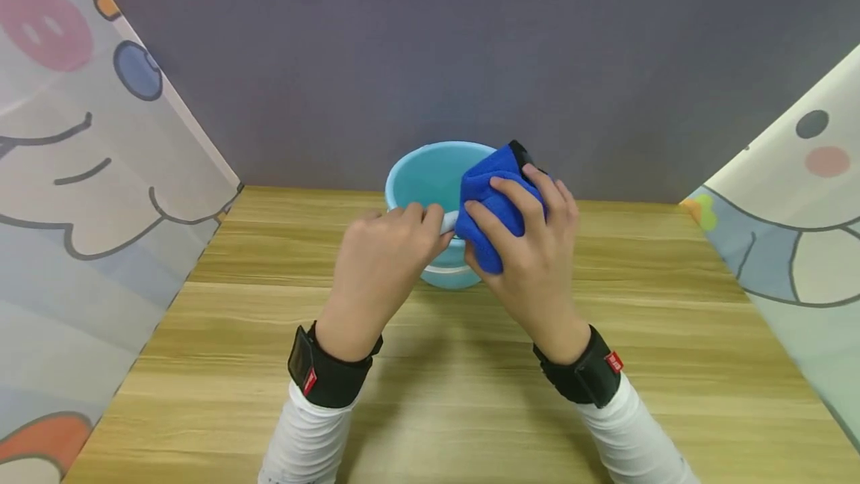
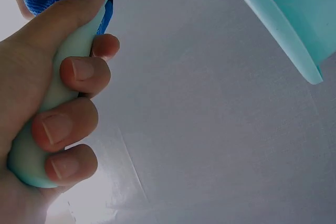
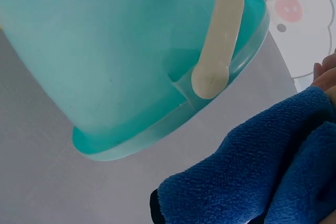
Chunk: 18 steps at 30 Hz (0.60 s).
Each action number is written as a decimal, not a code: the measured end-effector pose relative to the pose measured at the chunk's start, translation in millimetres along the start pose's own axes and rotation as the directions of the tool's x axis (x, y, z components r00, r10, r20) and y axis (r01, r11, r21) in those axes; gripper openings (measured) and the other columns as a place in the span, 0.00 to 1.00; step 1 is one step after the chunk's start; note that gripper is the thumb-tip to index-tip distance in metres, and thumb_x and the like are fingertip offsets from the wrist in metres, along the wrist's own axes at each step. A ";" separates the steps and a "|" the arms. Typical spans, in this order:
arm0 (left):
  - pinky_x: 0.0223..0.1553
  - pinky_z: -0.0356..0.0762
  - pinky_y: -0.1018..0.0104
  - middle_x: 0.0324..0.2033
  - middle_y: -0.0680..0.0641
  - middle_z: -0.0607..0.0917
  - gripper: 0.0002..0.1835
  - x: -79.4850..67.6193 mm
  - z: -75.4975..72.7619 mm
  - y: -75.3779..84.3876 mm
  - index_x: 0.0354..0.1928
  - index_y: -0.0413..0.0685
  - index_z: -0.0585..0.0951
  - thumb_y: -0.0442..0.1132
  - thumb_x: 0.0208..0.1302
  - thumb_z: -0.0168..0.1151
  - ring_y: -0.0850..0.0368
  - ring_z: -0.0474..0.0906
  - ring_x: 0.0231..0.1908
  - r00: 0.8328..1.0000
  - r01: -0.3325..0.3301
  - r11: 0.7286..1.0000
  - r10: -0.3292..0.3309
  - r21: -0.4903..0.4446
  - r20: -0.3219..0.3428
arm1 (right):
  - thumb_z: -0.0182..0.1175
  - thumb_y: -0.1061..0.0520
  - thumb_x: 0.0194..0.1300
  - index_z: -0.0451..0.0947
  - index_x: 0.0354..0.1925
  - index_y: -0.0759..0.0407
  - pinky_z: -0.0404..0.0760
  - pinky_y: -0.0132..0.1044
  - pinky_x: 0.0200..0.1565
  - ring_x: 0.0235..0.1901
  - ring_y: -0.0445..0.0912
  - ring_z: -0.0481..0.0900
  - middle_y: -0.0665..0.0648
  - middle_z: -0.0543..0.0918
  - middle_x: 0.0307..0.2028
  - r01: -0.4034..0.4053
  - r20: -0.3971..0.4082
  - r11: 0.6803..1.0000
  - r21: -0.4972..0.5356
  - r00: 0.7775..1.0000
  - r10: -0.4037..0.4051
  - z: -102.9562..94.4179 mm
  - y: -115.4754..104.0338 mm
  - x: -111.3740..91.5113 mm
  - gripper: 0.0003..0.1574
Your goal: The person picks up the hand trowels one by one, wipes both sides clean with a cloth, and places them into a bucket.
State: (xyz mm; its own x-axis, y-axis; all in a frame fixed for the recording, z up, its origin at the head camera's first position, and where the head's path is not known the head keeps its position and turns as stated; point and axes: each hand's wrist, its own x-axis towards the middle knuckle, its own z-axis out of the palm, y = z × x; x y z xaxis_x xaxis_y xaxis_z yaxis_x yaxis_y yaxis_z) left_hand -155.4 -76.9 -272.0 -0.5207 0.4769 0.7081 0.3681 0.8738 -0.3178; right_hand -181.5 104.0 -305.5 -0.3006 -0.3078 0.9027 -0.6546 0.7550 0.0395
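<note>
My left hand (image 1: 390, 252) grips a pale blue-green handle (image 2: 76, 43), its fingers curled round it and the thumb along its length. The handle's far end goes into a folded blue towel (image 1: 493, 185) with a black edge, which hides what the handle belongs to. My right hand (image 1: 531, 245) holds this towel wrapped about that end, fingers spread over the cloth. Both hands are raised in front of and above a light blue bucket (image 1: 449, 276). In the right wrist view the bucket's pale carrying handle (image 3: 220, 35) hangs along its side, near the towel.
The bucket stands at the back of a wood-grain table (image 1: 269, 320), close to a grey upright panel (image 1: 336, 58). Cartoon-printed sheets (image 1: 87, 282) flank the table on the left and right. A black band (image 1: 336, 372) circles each wrist.
</note>
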 end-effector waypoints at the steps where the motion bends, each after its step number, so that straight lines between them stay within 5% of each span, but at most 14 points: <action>1: 0.09 0.60 0.70 0.10 0.53 0.72 0.19 -0.1 -0.4 -0.3 0.19 0.47 0.75 0.51 0.62 0.63 0.61 0.62 0.08 1.000 -0.003 1.000 0.003 -0.001 -0.001 | 0.70 0.55 0.49 0.82 0.45 0.53 0.66 0.70 0.57 0.62 0.65 0.64 0.66 0.77 0.55 0.000 0.000 1.000 0.003 1.000 0.000 0.3 0.3 0.0 0.22; 18: 0.09 0.62 0.69 0.09 0.54 0.70 0.20 -3.1 -0.5 -5.5 0.18 0.49 0.74 0.52 0.63 0.62 0.62 0.61 0.08 1.000 -0.015 1.000 0.015 -0.024 -0.013 | 0.72 0.56 0.46 0.82 0.43 0.55 0.69 0.68 0.56 0.61 0.67 0.65 0.67 0.76 0.54 -0.028 0.010 0.998 0.053 1.000 0.027 5.8 1.4 -3.6 0.21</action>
State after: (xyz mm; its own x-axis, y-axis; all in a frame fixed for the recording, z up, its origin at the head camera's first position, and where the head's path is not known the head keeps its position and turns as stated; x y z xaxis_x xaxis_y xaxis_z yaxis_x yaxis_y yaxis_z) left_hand -155.4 -83.3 -272.1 -0.5047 0.4886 0.7117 0.3940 0.8639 -0.3137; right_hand -185.3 102.8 -311.2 -0.3250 -0.2926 0.8993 -0.6818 0.7314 -0.0084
